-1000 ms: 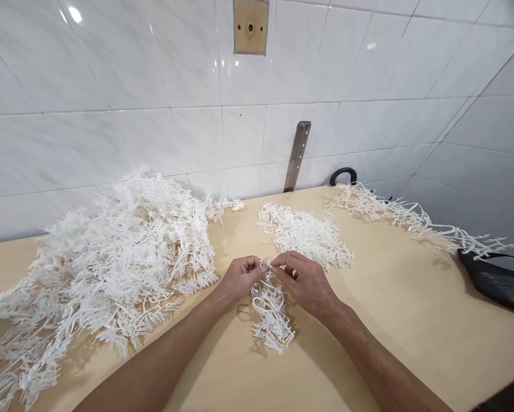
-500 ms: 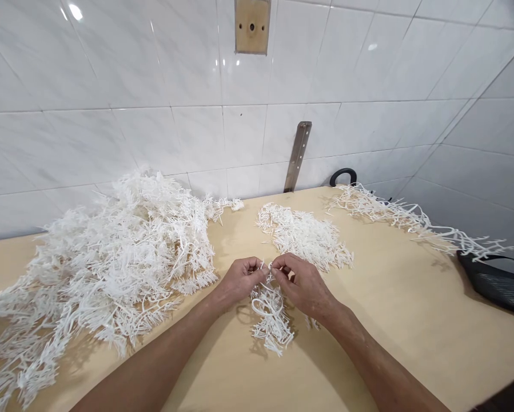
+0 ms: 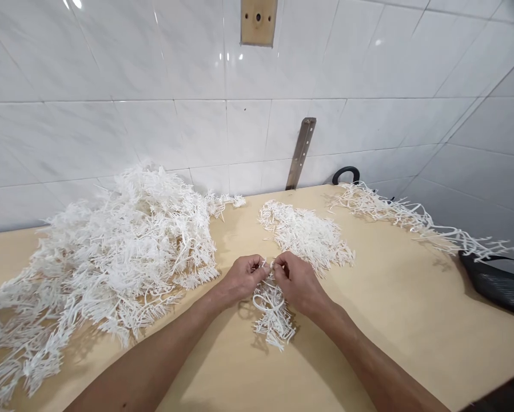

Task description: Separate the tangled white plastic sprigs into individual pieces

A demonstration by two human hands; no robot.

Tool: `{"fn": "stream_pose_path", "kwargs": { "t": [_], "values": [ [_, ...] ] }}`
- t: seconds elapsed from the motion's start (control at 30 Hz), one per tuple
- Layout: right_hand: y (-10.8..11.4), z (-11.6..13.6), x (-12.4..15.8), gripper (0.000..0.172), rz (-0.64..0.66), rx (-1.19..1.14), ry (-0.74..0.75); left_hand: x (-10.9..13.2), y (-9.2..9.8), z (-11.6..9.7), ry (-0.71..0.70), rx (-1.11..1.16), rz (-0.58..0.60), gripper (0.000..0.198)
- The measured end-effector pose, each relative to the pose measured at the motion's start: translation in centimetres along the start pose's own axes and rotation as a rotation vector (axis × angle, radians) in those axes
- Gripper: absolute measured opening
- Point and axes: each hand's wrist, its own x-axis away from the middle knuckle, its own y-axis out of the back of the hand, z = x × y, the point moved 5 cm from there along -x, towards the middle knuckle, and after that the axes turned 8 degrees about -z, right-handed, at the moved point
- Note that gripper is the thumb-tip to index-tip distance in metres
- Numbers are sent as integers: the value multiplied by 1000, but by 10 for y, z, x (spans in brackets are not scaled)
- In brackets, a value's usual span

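The left grip and right grip pinch the upper end of a white branching bunch, which trails between them over the worktop. Just beyond lies a small white pile; a bigger white heap spreads leftward.

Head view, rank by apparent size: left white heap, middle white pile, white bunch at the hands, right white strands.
1. Left white heap
2. Middle white pile and right white strands: too close to rank
3. White bunch
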Motion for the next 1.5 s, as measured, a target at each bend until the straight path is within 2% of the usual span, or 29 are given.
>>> {"fn": "stream_pose_path", "kwargs": {
  "t": [0.07,0.23,0.3,0.37,0.5,0.57,0.67,0.83,0.93,1.17,1.5],
  "values": [
    [-1,0,1,13,3,5,-54,0,-1,-1,-21,12,-1,31],
    [0,8,-1,14,-122,114,136,1,1,-3,-20,33,-32,31],
    [6,-3,-4,16,-175,110,69,3,0,-4,-9,68,-18,32],
    [20,-20,-9,18,-249,88,-71,4,-1,-5,-18,84,-10,32],
    [53,-45,-16,17,-450,111,-170,5,2,-5,3,111,-108,35],
    [60,-49,-17,22,-501,86,-179,4,3,-2,41,111,-129,36],
    [57,-37,-16,25,-463,10,-98,3,4,0,64,90,-143,37],
    [33,10,-6,15,-210,-176,202,3,3,-2,98,133,-138,40],
    [23,24,-1,14,-115,-220,322,3,4,-3,117,163,-157,41],
    [20,18,0,15,-100,-185,357,3,4,0,214,204,-122,44],
    [20,23,2,13,-107,-192,388,2,4,1,230,200,-91,44]
  ]
}}
